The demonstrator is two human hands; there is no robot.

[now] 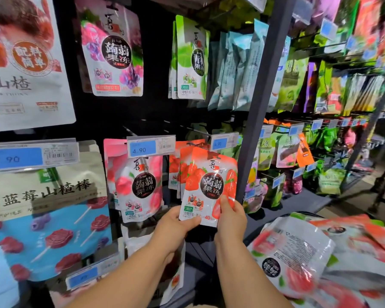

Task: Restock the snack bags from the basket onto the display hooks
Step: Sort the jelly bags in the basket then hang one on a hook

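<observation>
Both hands pinch the bottom edge of a strawberry konjac jelly bag, left hand and right hand gripping opposite lower corners, the bag upright, top toward its hook, fronting matching strawberry bags.

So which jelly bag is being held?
The front strawberry bag, gripped low by the left hand and right hand; the pink bag and purple bag hang free.
</observation>
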